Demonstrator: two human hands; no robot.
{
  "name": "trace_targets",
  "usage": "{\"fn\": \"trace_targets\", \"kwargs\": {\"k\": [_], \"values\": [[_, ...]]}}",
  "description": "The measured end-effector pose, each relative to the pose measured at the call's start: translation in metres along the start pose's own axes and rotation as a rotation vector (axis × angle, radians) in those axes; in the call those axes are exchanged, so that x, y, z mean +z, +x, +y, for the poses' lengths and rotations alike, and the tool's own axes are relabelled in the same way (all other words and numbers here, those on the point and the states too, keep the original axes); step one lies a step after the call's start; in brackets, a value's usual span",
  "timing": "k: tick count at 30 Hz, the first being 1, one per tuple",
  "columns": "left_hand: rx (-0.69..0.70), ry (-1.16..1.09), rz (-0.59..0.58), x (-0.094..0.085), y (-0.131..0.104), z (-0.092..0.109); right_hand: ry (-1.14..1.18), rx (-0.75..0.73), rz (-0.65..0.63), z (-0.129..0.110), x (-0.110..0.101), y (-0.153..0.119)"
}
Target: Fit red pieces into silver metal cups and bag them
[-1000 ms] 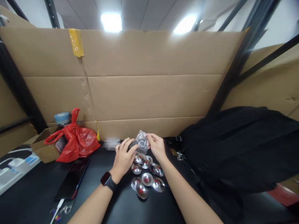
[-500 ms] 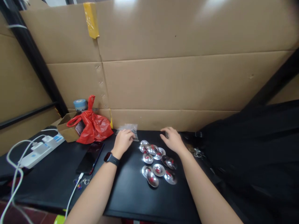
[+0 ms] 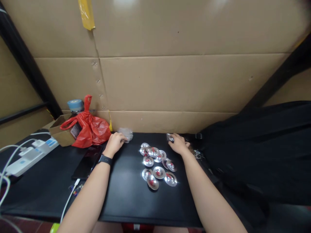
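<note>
Several shiny round metal discs with red centres (image 3: pixel 159 172) lie in a loose cluster on the black table (image 3: pixel 136 200), some overlapping. My left hand (image 3: pixel 115 143) is at the back left of them, its fingers closed on the edge of a clear plastic bag (image 3: pixel 125 134). At the back right, my right hand (image 3: pixel 178 143) rests low over the table, fingers bent around a small clear packet (image 3: pixel 170 137) with something shiny in it. The undersides of the fingers are hidden on both hands.
On the left are a red plastic bag (image 3: pixel 92 131), a cardboard box (image 3: pixel 63 134), a phone (image 3: pixel 86 163) and a white power strip (image 3: pixel 31 158) with cables. A cardboard wall (image 3: pixel 165 84) stands behind. Black cloth (image 3: pixel 262 145) hangs at the right, near small rings (image 3: pixel 198 155).
The view has shifted slightly. My left hand has moved left with the clear bag. My right hand, earlier spread above the table, has lowered, and its fingers have closed at a small packet.
</note>
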State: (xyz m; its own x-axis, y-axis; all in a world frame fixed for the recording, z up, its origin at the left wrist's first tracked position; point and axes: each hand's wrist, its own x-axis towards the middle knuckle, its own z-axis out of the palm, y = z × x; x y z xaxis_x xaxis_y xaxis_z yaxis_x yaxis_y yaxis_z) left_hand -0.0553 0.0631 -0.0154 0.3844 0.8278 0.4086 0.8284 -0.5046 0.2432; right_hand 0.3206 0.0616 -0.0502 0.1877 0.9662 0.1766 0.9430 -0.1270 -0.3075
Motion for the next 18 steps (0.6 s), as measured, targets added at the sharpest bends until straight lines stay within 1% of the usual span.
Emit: {"fn": "trace_targets", "kwargs": {"k": [3,5,9,11,13,16,18], "values": [[-0.061,0.082,0.041,0.006,-0.001,0.003,0.002,0.012,-0.013,0.0,-0.002,0.0],[-0.09,0.093,0.049,0.01,-0.001,0.005,0.007,0.009,-0.005,-0.001,-0.005,-0.001],[-0.108,0.058,-0.021,0.02,0.0,0.011,0.07,-0.026,0.0,-0.004,-0.01,-0.001],[-0.129,0.05,-0.071,0.026,0.0,0.013,0.143,-0.042,0.01,-0.005,-0.012,0.0],[-0.153,0.054,-0.093,0.029,0.001,0.014,0.226,-0.063,0.033,-0.006,-0.012,0.0],[-0.163,0.073,-0.067,0.029,0.003,0.016,0.352,-0.1,0.067,-0.006,-0.012,0.002],[-0.151,0.091,-0.013,0.024,0.006,0.021,0.421,-0.109,0.078,-0.006,-0.012,0.003]]}}
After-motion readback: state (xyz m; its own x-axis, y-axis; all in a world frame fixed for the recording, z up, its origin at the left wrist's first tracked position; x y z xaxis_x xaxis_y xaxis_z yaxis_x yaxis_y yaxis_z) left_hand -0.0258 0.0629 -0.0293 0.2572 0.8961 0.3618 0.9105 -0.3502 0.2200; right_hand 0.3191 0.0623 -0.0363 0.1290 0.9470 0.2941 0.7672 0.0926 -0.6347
